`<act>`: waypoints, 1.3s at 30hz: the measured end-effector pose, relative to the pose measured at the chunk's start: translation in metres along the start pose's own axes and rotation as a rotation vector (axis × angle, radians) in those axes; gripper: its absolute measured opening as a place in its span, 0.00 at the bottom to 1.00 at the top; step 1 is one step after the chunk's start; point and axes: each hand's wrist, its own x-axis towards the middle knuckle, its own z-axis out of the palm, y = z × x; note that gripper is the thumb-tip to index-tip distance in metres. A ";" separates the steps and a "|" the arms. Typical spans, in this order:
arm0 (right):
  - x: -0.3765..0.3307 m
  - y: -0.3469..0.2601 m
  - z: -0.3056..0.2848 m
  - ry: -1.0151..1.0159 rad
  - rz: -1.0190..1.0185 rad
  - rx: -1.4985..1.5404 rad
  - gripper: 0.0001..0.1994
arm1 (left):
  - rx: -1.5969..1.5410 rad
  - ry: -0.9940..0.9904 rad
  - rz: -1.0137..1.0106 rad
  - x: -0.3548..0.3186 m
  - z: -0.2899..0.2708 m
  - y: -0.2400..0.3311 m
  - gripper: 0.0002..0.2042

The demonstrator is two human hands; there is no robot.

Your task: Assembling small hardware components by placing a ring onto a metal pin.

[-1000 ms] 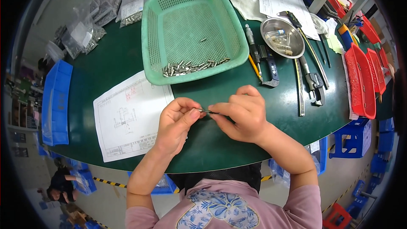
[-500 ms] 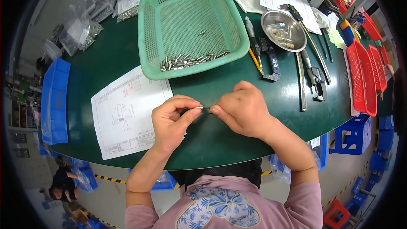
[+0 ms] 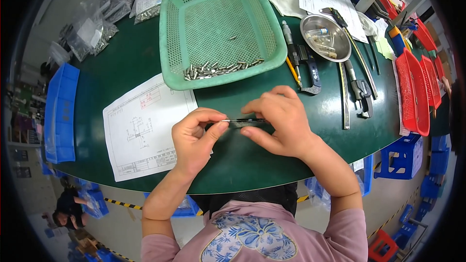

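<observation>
A thin, dark rod (image 3: 245, 120) with a bright metal tip is held level just above the green surface (image 3: 121, 68), below the green basket (image 3: 221, 24). The left hand (image 3: 194, 140) fingers pinch the tip; the right hand (image 3: 279, 121) fingers close around the other end, hiding it.

A green basket (image 3: 272, 43), steel bowl (image 3: 325, 36) and drawing sheet (image 3: 141, 131) lie about.

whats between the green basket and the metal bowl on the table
In the head view, a grey-handled tool, a yellow pencil and a caliper lie on the green table between the green basket and the metal bowl.
</observation>
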 end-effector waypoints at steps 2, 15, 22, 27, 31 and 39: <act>0.003 0.001 0.001 0.109 -0.072 -0.062 0.05 | -0.095 0.039 -0.071 0.000 -0.002 0.002 0.06; -0.001 0.004 0.003 0.020 -0.123 -0.139 0.05 | 0.032 -0.009 -0.017 -0.003 -0.003 0.001 0.06; 0.001 0.005 0.003 0.078 -0.180 -0.163 0.08 | -0.078 -0.021 -0.128 0.003 0.000 0.004 0.05; 0.002 0.005 0.002 0.136 -0.228 -0.207 0.08 | -0.076 -0.136 -0.254 0.003 -0.007 0.001 0.06; 0.000 0.005 0.000 0.061 -0.208 -0.193 0.06 | 0.037 -0.139 -0.163 0.002 -0.006 0.003 0.05; -0.002 0.002 -0.001 -0.235 0.196 0.187 0.06 | 0.637 -0.072 0.466 0.008 -0.003 0.006 0.03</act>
